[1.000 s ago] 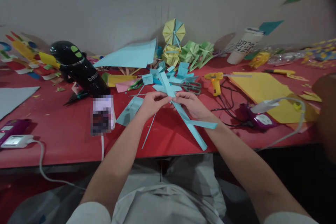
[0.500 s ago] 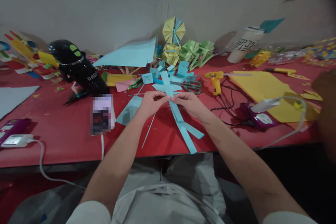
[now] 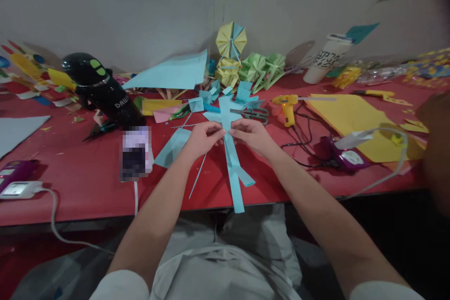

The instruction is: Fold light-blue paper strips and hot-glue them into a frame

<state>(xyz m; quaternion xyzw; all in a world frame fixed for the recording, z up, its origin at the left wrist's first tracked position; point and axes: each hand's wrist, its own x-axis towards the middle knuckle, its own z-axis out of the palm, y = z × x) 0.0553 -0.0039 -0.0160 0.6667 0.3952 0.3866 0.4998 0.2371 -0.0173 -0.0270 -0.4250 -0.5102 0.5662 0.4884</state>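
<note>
Long light-blue paper strips (image 3: 232,173) hang between my hands, with two loose ends spreading apart near the table's front edge. My left hand (image 3: 207,136) pinches the left edge of the strips between thumb and fingers. On the opposite edge, my right hand (image 3: 249,133) pinches them at about the same height. Behind the hands lie grey-handled scissors (image 3: 258,115) among small folded light-blue paper pieces (image 3: 244,91). A flat light-blue sheet (image 3: 174,147) rests beside my left wrist, and a thin paper sliver (image 3: 197,176) lies nearby.
A yellow glue gun (image 3: 287,108) with a black cable stands right of centre, near yellow paper sheets (image 3: 355,122) and a purple power socket (image 3: 346,152). On the left are a black bottle (image 3: 105,89) and a phone (image 3: 135,154) with a white cable. Folded paper ornaments (image 3: 230,56) stand by the wall.
The paper strips have turned from slanting toward the lower right to hanging nearly straight toward me. Both hands keep their pinch, and the strips' upper part now shows wider.
</note>
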